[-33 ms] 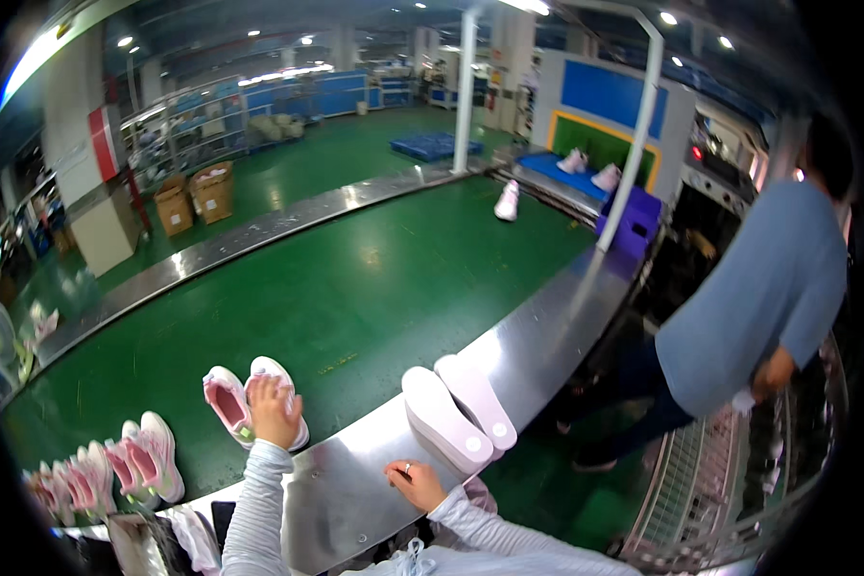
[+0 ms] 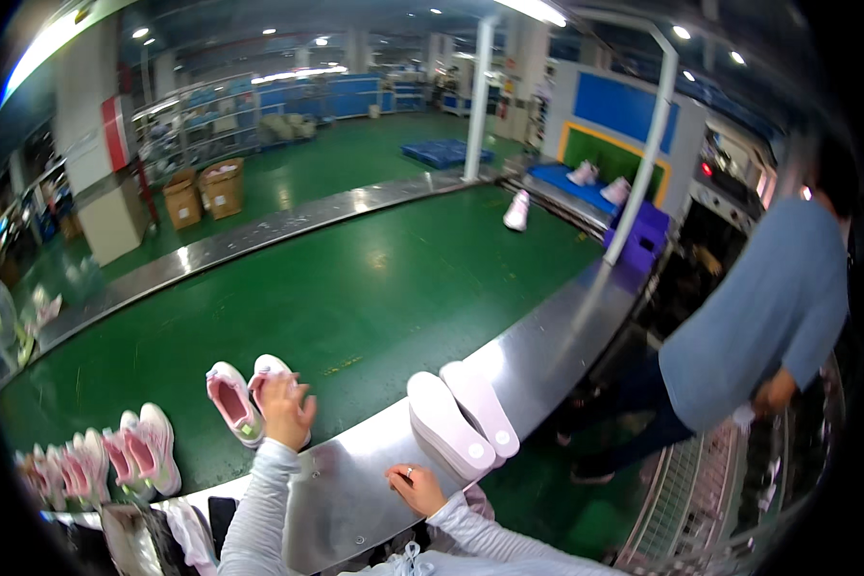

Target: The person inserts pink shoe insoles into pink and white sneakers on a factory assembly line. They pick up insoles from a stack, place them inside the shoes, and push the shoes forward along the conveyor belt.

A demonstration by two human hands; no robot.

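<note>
Left hand (image 2: 286, 415) shifted slightly R over shoe (image 2: 272, 366) since prior frame — fingers spread, contact w/ upper can't tell; mating shoe (image 2: 233, 403) just L of that hand; shoe row (image 2: 88, 468) farther L; R hand (image 2: 419, 491) on metal ledge (image 2: 341, 485), fingers curled — can't tell if pinching anything; upturned pale soles (image 2: 445, 422) just beyond R hand.

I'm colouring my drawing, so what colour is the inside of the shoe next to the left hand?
The shoe lining is pink, best seen in the head view.
</note>
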